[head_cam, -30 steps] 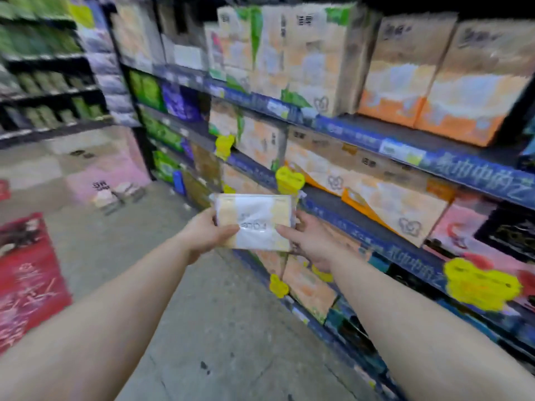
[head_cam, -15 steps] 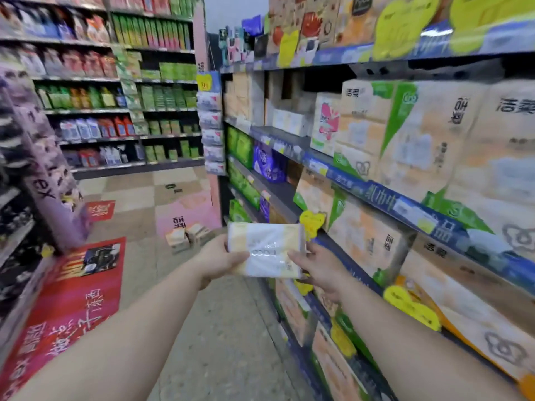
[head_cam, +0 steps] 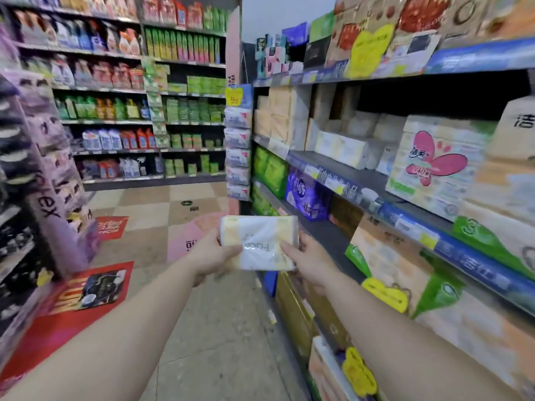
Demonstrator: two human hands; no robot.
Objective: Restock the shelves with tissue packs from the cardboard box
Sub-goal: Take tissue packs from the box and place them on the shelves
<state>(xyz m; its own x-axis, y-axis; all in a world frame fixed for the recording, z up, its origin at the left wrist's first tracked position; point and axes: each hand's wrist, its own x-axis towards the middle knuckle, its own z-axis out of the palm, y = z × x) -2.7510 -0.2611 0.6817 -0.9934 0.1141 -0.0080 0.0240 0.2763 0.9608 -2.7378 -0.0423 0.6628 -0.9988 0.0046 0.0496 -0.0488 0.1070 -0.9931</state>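
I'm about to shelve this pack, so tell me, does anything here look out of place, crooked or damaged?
Nothing looks damaged or spilled. The tissue pack sits level between the left hand and right hand, wrapper intact. One oddity: the shelf on the right has a bare stretch in front of similar white and yellow packs.

Red floor sticker (head_cam: pixel 84 296) down low on the left. Purple display rack (head_cam: pixel 49 180) beside it. Detergent bottles (head_cam: pixel 115 140) line the far wall.
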